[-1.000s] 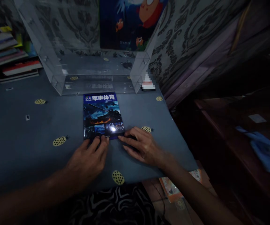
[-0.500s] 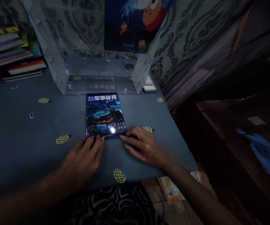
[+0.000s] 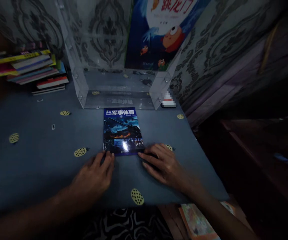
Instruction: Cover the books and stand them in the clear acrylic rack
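A blue book (image 3: pixel 122 128) with a tank on its cover lies flat on the grey-blue tablecloth (image 3: pixel 46 160), just in front of a clear acrylic stand (image 3: pixel 82 96). My left hand (image 3: pixel 96 173) rests at the book's near left corner, fingers bent, fingertips touching the edge. At the near right corner is my right hand (image 3: pixel 162 163), its fingers apart and the index fingertip touching the book. Neither hand is gripping it. A large blue book (image 3: pixel 144 40) with orange fish stands upright on the stand.
Stacked books (image 3: pixel 39 70) sit at the back left. A small white and red object (image 3: pixel 168 100), pixelated, stands right of the acrylic stand. The table's right edge slopes down toward me. Below it, a colourful book (image 3: pixel 196 220) lies low down. Dark furniture is at the right.
The view has shifted left and up, so everything appears further right and lower, with more of the book stack showing. Both hands keep their places at the book's near corners.
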The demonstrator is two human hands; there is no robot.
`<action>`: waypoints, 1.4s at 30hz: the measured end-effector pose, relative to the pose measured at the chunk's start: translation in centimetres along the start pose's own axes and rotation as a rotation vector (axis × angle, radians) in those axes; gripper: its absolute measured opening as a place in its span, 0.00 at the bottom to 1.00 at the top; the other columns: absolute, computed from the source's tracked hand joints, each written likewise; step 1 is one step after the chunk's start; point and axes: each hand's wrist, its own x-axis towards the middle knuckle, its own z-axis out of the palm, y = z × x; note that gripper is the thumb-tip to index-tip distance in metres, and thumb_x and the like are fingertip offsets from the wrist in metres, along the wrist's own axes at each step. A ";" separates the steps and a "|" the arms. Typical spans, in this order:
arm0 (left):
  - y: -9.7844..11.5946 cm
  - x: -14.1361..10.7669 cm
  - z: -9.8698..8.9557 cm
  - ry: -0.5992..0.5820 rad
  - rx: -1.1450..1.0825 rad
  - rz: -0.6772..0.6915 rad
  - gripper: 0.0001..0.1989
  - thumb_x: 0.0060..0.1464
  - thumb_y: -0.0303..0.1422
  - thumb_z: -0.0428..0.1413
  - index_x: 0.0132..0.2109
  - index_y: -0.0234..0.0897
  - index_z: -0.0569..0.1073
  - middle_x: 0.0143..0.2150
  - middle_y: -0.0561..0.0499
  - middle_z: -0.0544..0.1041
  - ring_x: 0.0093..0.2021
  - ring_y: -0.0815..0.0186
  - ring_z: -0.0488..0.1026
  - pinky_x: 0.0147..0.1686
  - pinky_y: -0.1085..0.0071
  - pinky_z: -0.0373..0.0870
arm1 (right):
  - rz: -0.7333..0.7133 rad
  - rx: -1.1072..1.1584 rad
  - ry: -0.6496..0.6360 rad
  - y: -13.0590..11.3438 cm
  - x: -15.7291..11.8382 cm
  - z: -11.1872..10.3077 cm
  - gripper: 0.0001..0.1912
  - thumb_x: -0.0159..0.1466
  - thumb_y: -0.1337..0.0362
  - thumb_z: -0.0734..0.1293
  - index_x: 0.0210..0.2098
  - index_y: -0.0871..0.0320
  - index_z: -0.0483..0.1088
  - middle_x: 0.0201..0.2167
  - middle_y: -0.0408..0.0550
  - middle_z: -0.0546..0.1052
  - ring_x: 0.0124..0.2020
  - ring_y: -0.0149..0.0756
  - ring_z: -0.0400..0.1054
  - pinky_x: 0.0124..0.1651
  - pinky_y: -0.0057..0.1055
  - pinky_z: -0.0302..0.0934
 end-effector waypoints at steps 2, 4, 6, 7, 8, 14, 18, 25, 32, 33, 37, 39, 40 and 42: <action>0.0 0.0 0.0 -0.035 -0.001 -0.004 0.23 0.59 0.20 0.50 0.61 0.25 0.71 0.55 0.34 0.75 0.54 0.53 0.73 0.45 0.64 0.78 | -0.017 -0.024 0.012 -0.2 0.5 0.0 0.09 0.68 0.67 0.64 0.45 0.60 0.75 0.34 0.50 0.76 0.37 0.40 0.68 0.42 0.41 0.65; 0.0 0.0 0.0 -0.056 0.005 -0.008 0.23 0.59 0.20 0.49 0.61 0.26 0.71 0.56 0.35 0.75 0.55 0.53 0.73 0.46 0.64 0.77 | -0.025 0.019 0.012 -0.6 1.4 0.2 0.09 0.68 0.67 0.64 0.45 0.60 0.75 0.35 0.49 0.78 0.39 0.40 0.69 0.46 0.43 0.65; 0.0 0.1 0.2 -0.055 0.010 -0.006 0.23 0.60 0.21 0.49 0.62 0.26 0.70 0.56 0.35 0.76 0.55 0.54 0.73 0.46 0.64 0.77 | -0.032 0.130 -0.040 -1.2 2.8 0.5 0.11 0.69 0.64 0.64 0.48 0.59 0.74 0.39 0.50 0.79 0.43 0.40 0.71 0.50 0.44 0.66; 0.1 0.1 0.3 -0.047 0.012 -0.003 0.23 0.60 0.21 0.49 0.61 0.26 0.71 0.56 0.35 0.76 0.54 0.54 0.74 0.46 0.65 0.78 | -0.031 0.189 -0.090 -1.5 3.5 0.7 0.14 0.70 0.61 0.64 0.52 0.59 0.73 0.43 0.51 0.79 0.47 0.40 0.71 0.53 0.44 0.66; 0.1 0.1 0.5 -0.036 0.014 -0.008 0.22 0.61 0.21 0.49 0.61 0.27 0.72 0.56 0.35 0.76 0.54 0.54 0.74 0.46 0.65 0.78 | -0.030 0.240 -0.146 -1.8 4.3 1.0 0.18 0.70 0.58 0.64 0.56 0.58 0.71 0.48 0.53 0.79 0.51 0.41 0.71 0.56 0.45 0.65; 0.8 -0.3 2.5 0.070 0.002 -0.039 0.18 0.60 0.23 0.52 0.54 0.33 0.77 0.53 0.36 0.77 0.55 0.52 0.73 0.46 0.62 0.77 | -0.041 0.371 -0.361 -2.1 8.5 2.6 0.27 0.73 0.53 0.58 0.66 0.62 0.61 0.66 0.58 0.66 0.69 0.38 0.55 0.71 0.46 0.49; 1.0 -0.3 3.3 0.073 0.009 -0.075 0.21 0.60 0.24 0.51 0.60 0.32 0.73 0.54 0.36 0.76 0.55 0.54 0.73 0.47 0.64 0.76 | -0.060 0.376 -0.419 -0.1 11.0 3.9 0.26 0.74 0.54 0.57 0.65 0.64 0.62 0.67 0.58 0.65 0.70 0.37 0.53 0.73 0.44 0.46; 0.7 -0.3 2.4 0.151 0.044 -0.082 0.19 0.63 0.26 0.50 0.59 0.33 0.74 0.55 0.40 0.77 0.56 0.56 0.73 0.46 0.68 0.75 | -0.042 0.212 -0.384 5.1 15.1 6.1 0.26 0.72 0.57 0.62 0.65 0.59 0.62 0.68 0.55 0.63 0.71 0.40 0.52 0.72 0.47 0.47; 0.8 0.1 3.1 0.113 0.017 -0.080 0.21 0.60 0.23 0.51 0.60 0.32 0.72 0.54 0.39 0.77 0.55 0.56 0.73 0.44 0.67 0.76 | 0.073 0.124 -0.300 7.5 13.7 5.7 0.25 0.73 0.58 0.59 0.65 0.61 0.62 0.68 0.57 0.63 0.70 0.43 0.53 0.72 0.50 0.46; 0.7 0.2 3.0 0.094 0.005 -0.081 0.21 0.60 0.22 0.51 0.59 0.33 0.72 0.53 0.39 0.77 0.54 0.56 0.73 0.43 0.67 0.76 | 0.096 0.115 -0.277 7.7 13.1 5.6 0.24 0.73 0.59 0.59 0.65 0.61 0.62 0.68 0.58 0.63 0.70 0.43 0.53 0.71 0.51 0.47; -0.2 1.2 1.4 0.033 -0.077 -0.062 0.17 0.59 0.22 0.53 0.54 0.34 0.75 0.46 0.42 0.78 0.47 0.58 0.75 0.39 0.66 0.76 | 0.166 0.062 -0.194 8.2 11.3 5.3 0.23 0.73 0.60 0.58 0.65 0.57 0.63 0.67 0.58 0.64 0.70 0.44 0.55 0.69 0.54 0.50; -0.7 1.8 0.7 0.028 -0.099 -0.079 0.15 0.61 0.23 0.51 0.52 0.33 0.75 0.45 0.42 0.78 0.45 0.58 0.76 0.38 0.65 0.76 | 0.198 0.018 -0.184 8.1 11.0 5.1 0.23 0.72 0.61 0.58 0.64 0.57 0.64 0.67 0.58 0.65 0.69 0.45 0.55 0.69 0.55 0.50; -0.9 2.1 0.6 0.037 -0.103 -0.093 0.15 0.63 0.24 0.50 0.53 0.32 0.75 0.46 0.41 0.78 0.46 0.58 0.76 0.39 0.64 0.76 | 0.215 -0.004 -0.188 7.9 10.9 5.0 0.22 0.72 0.62 0.58 0.64 0.57 0.64 0.67 0.58 0.65 0.69 0.46 0.56 0.69 0.56 0.50; -1.2 2.6 0.7 0.079 -0.093 -0.121 0.17 0.66 0.28 0.48 0.58 0.31 0.73 0.53 0.38 0.77 0.51 0.55 0.75 0.44 0.60 0.76 | 0.250 -0.040 -0.199 7.4 11.1 4.8 0.22 0.72 0.63 0.59 0.64 0.57 0.65 0.67 0.57 0.65 0.69 0.46 0.56 0.68 0.57 0.49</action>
